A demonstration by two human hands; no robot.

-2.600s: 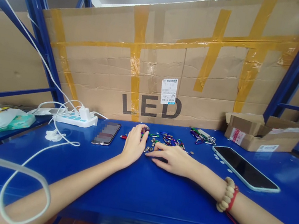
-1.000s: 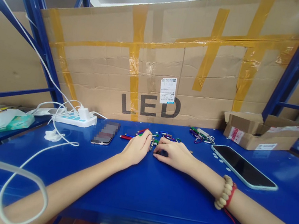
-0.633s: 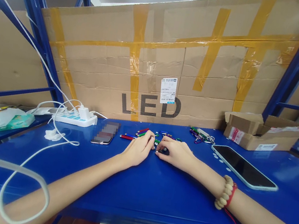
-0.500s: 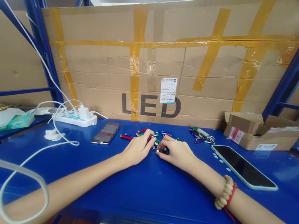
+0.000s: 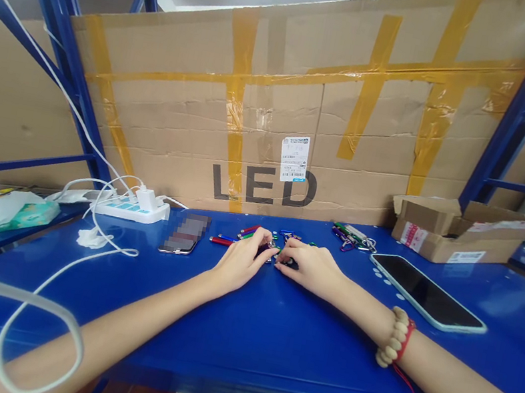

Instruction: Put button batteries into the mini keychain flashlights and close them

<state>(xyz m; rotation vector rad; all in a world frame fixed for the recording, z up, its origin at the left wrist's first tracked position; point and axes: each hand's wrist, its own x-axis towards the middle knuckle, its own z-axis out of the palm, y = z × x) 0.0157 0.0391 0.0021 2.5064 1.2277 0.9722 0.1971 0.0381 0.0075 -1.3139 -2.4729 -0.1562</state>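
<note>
My left hand (image 5: 241, 260) rests at the middle of the blue shelf with fingers curled and thumb stretched toward the other hand. My right hand (image 5: 312, 266) faces it closely, thumb and fingertips pinched together. Whatever small pieces are in the fingers are too small and covered to name. Beside and behind the left hand lie slim metallic sticks, among them a red one (image 5: 221, 241). Small coloured metal pieces (image 5: 290, 234) lie just beyond the fingertips. Farther right is a bunch of green, purple and silver clip-like pieces (image 5: 354, 238).
A phone (image 5: 186, 234) lies left, near a white power strip (image 5: 133, 208) with looping cables. On the right are a larger phone (image 5: 428, 295), white dots on the shelf and an open cardboard box (image 5: 459, 234). A tall cardboard sheet (image 5: 178, 127) stands behind.
My left thumb has stretched out to the right, closer to the right hand's fingertips. The right hand has barely shifted. The objects around lie as before.
</note>
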